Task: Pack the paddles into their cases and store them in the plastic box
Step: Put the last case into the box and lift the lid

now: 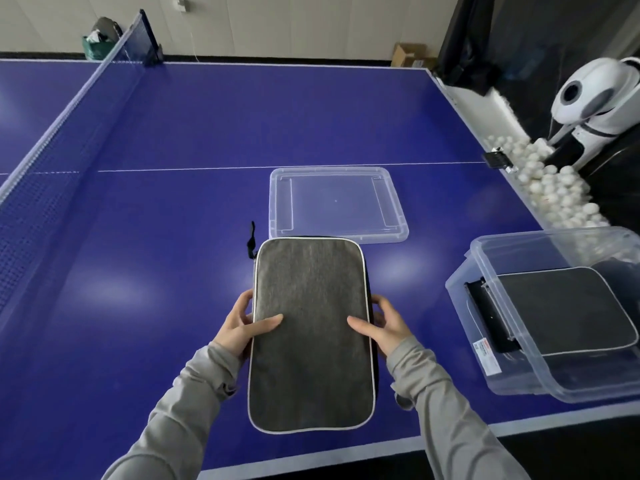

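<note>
Head view: second case held at lower centre, box at right.

Left hand (242, 327) and right hand (381, 329) gripped the grey case (311, 334) by its long edges, thumbs on top, fingers curled under. Its long axis ran up the frame. The plastic box (519, 372), already holding one case (561, 306), stood at lower right, nearer the right hand; its lid (337, 206) lay above.

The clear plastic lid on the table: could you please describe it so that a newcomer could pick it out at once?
Start from the blue table-tennis table. Just beyond the grey paddle case that the left hand and right hand hold lies the clear plastic lid, flat on the table. Unlike the plastic box to the right, it is shallow and holds nothing.
</note>
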`<move>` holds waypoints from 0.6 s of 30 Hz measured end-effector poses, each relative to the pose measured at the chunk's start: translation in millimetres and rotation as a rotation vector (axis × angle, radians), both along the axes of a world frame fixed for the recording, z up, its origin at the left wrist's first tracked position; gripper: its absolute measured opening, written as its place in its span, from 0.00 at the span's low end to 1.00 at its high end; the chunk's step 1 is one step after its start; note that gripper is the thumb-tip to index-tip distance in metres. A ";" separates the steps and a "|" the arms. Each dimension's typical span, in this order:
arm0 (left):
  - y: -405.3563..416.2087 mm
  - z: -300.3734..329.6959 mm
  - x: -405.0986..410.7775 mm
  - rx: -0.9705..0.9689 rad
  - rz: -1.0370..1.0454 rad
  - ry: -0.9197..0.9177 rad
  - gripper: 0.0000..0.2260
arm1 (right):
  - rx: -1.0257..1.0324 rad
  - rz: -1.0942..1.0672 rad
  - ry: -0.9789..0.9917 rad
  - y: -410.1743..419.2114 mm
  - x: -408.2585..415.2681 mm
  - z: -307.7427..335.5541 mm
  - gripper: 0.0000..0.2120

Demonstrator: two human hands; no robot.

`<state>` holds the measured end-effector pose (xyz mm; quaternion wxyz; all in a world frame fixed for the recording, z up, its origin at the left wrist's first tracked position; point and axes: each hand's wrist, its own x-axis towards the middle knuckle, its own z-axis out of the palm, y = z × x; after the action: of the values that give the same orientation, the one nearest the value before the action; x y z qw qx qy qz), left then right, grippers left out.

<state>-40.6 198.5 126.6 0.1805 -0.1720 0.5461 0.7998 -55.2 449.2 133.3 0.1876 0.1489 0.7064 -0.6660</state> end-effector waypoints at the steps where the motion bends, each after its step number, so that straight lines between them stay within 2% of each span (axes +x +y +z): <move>1: 1.4 0.8 -2.5 -0.001 -0.024 -0.026 0.23 | -0.005 -0.001 0.002 4.2 -0.4 3.2 0.24; 3: 5.2 2.0 -9.5 -0.051 -0.085 -0.066 0.24 | 0.017 0.021 0.022 13.8 -3.4 12.0 0.22; 6: 15.1 -1.8 -14.3 -0.103 -0.108 -0.092 0.18 | 0.104 0.125 0.026 29.7 -9.4 30.3 0.21; 9: 28.5 -2.2 -16.8 -0.056 -0.059 -0.058 0.24 | 0.181 0.170 0.024 41.9 -17.3 47.3 0.23; 12: 47.2 0.7 -21.4 0.059 0.028 -0.049 0.21 | 0.242 0.185 0.062 58.9 -23.5 67.7 0.21; 14: 65.1 4.2 -25.7 0.142 0.104 -0.061 0.15 | 0.217 0.099 0.096 77.0 -20.1 80.1 0.19; 18: 109.8 20.9 -36.4 0.270 0.261 -0.081 0.09 | 0.065 -0.317 0.221 111.5 5.3 82.0 0.20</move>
<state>-77.0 308.3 147.5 0.1186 -0.2473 0.3990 0.8749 -49.8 560.7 215.3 -0.0033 0.1905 0.7116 -0.6763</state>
